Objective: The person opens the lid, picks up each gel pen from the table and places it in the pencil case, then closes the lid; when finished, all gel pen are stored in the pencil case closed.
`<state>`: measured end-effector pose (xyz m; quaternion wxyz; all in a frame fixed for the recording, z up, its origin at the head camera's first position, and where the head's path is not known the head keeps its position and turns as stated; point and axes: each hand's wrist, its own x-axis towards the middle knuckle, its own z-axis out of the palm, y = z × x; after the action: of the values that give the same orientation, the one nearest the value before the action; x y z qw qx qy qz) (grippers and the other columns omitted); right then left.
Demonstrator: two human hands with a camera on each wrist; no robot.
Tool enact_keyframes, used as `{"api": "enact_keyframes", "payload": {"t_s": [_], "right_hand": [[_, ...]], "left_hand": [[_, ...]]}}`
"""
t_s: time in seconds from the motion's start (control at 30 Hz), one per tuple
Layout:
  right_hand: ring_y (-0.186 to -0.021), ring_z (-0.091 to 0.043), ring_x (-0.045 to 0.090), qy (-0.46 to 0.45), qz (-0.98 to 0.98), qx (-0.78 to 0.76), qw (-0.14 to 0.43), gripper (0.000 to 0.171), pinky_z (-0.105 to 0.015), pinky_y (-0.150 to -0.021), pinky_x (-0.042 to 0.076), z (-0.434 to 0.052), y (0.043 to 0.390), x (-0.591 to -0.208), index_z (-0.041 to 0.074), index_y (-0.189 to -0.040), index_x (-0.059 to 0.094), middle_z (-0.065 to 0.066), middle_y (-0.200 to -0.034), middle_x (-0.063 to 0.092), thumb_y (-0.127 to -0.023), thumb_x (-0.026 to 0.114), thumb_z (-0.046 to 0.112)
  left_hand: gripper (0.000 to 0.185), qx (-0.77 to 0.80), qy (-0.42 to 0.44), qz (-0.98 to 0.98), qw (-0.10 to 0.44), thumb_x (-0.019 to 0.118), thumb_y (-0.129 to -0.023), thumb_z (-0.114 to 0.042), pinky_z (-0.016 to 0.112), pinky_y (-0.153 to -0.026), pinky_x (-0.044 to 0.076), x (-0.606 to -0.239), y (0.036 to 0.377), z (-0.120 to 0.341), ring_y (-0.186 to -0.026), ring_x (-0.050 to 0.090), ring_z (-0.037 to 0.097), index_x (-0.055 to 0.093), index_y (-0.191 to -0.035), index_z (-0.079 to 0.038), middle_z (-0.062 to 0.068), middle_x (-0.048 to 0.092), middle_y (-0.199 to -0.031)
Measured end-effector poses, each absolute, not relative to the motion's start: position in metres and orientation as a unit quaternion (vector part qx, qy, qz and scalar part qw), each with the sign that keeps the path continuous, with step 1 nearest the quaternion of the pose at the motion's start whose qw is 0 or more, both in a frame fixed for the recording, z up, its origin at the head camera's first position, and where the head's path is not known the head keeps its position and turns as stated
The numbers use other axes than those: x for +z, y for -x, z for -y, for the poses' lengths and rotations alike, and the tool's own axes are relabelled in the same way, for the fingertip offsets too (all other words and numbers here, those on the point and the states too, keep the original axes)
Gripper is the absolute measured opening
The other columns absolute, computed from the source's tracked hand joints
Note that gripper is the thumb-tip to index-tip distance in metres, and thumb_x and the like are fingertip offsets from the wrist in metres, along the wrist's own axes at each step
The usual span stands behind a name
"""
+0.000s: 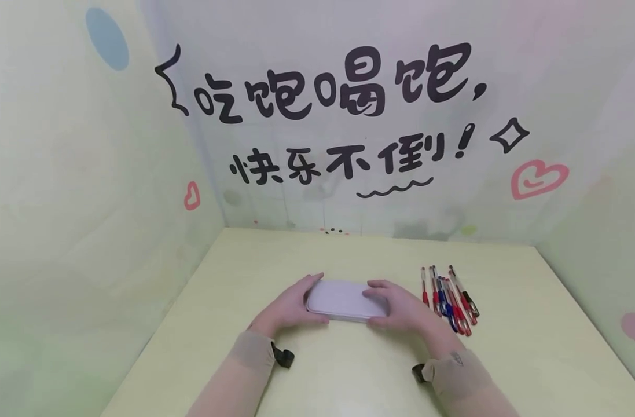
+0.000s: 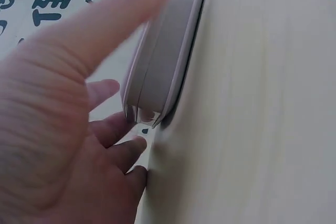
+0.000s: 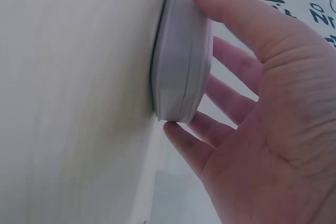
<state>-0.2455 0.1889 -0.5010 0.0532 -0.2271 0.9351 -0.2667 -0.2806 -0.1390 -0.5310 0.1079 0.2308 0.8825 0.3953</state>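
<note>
A flat, pale lilac tin case [image 1: 343, 300] with rounded corners lies closed on the pale yellow table [image 1: 348, 376]. My left hand [image 1: 294, 302] rests against its left end. In the left wrist view the thumb lies straight along the side of the case [image 2: 163, 66] and the fingers [image 2: 123, 153] rest loosely by its corner. My right hand [image 1: 400, 307] touches the right end, one finger lying on the lid. Seen from the right wrist, its thumb sits on the edge of the case [image 3: 181, 66] while the spread fingers [image 3: 231, 98] stay nearly straight.
Several red, blue and black pens [image 1: 450, 298] lie side by side just right of my right hand. Printed walls [image 1: 348, 145] close the table in at the back and on both sides.
</note>
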Motion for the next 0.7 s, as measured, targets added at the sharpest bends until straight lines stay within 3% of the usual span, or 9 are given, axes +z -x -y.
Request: {"api": "enact_keyframes", "payload": {"t_s": [0.2, 0.5, 0.7], "right_hand": [[-0.154, -0.049, 0.05, 0.23, -0.934, -0.27, 0.048, 0.068, -0.069, -0.129, 0.043, -0.189, 0.236, -0.507, 0.015, -0.15, 0.068, -0.017, -0.169, 0.052, -0.088, 0.091, 0.032], [-0.152, -0.049, 0.053, 0.235, -0.94, -0.245, 0.013, 0.066, -0.068, -0.126, 0.046, -0.188, 0.239, -0.5, 0.014, -0.149, 0.07, -0.018, -0.168, 0.054, -0.089, 0.089, 0.032], [-0.152, -0.051, 0.053, 0.243, -0.936, -0.254, 0.026, 0.065, -0.067, -0.127, 0.046, -0.188, 0.244, -0.499, 0.011, -0.149, 0.069, -0.021, -0.167, 0.053, -0.09, 0.088, 0.028]], "left_hand": [[0.106, 0.353, -0.238, -0.901, 0.089, 0.094, -0.085, -0.041, 0.058, -0.139, 0.033, -0.543, 0.272, 0.14, -0.168, 0.034, 0.04, 0.039, -0.172, -0.015, 0.013, 0.042, -0.177], [0.103, 0.352, -0.235, -0.904, 0.064, 0.093, -0.086, -0.045, 0.062, -0.138, 0.033, -0.537, 0.278, 0.139, -0.168, 0.033, 0.041, 0.041, -0.171, -0.018, 0.014, 0.042, -0.177], [0.105, 0.35, -0.228, -0.906, 0.069, 0.096, -0.084, -0.044, 0.062, -0.138, 0.032, -0.537, 0.282, 0.139, -0.167, 0.034, 0.041, 0.042, -0.171, -0.019, 0.015, 0.041, -0.177]]}}
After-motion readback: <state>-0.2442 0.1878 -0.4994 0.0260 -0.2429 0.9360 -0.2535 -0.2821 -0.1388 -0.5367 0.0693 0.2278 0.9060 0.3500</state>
